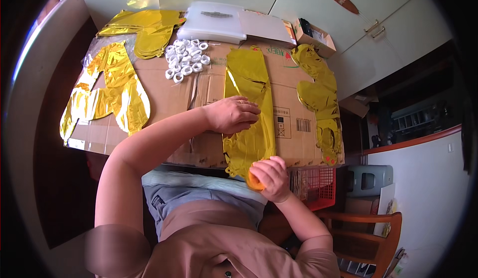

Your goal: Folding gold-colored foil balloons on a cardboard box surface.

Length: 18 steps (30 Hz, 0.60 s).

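A long gold foil balloon, flat and uninflated, lies lengthwise down the middle of the cardboard-covered table. My left hand rests across its middle, palm down, the fingers a little bent and pointing right; nothing shows in them. At the near end of the foil, by the table's front edge, my right hand is closed round a small orange roll. Its fingers cover much of the roll, so its exact kind is hard to make out. The foil's lower end touches or lies just beside the roll.
More flat gold foil balloons lie at the left, far left and right. White rings are heaped beyond my left arm. Clear plastic sheets and a small open box stand behind. A red basket and wooden chair are at right.
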Available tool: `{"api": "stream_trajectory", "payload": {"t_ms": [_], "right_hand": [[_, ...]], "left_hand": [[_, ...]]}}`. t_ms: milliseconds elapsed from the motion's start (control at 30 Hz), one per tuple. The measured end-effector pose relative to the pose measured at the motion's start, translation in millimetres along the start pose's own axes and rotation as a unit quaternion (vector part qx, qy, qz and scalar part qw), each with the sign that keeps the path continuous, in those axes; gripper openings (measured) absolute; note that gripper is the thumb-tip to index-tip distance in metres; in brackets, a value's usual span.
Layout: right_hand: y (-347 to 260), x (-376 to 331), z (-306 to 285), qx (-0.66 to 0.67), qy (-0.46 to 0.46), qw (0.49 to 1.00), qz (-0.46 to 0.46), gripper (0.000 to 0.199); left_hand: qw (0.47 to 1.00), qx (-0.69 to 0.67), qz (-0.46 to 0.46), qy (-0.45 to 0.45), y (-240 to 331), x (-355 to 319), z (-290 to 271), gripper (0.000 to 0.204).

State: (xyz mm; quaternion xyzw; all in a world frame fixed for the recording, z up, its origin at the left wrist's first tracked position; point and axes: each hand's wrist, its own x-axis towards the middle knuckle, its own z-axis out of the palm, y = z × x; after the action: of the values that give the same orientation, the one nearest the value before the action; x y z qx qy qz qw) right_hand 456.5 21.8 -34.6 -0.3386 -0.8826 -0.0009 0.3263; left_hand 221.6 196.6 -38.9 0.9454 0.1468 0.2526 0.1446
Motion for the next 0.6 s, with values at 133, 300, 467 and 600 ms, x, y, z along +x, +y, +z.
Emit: {"api": "stream_trajectory", "payload": {"t_ms": [133,300,467,600], "right_hand": [[2.7,14.2,-5.3,0.105,-0.021,0.988,0.107,0.031],[7.3,22.9,-6.5,0.148,-0.042,0.968,0.200,0.021],[10.5,28.3,-9.0,0.157,-0.070,0.964,0.204,0.019],[12.1,31.4,-10.4,0.125,-0.075,0.985,0.095,0.027]], "left_hand": [[1.000,0.000,-0.003,0.002,0.8,-0.4,0.4,0.033],[1.000,0.000,-0.004,0.002,0.4,-0.1,1.9,0.033],[1.000,-0.006,-0.005,0.002,1.6,0.1,-0.4,0.033],[1.000,-0.004,-0.004,0.007,0.8,-0.3,0.4,0.033]]}}
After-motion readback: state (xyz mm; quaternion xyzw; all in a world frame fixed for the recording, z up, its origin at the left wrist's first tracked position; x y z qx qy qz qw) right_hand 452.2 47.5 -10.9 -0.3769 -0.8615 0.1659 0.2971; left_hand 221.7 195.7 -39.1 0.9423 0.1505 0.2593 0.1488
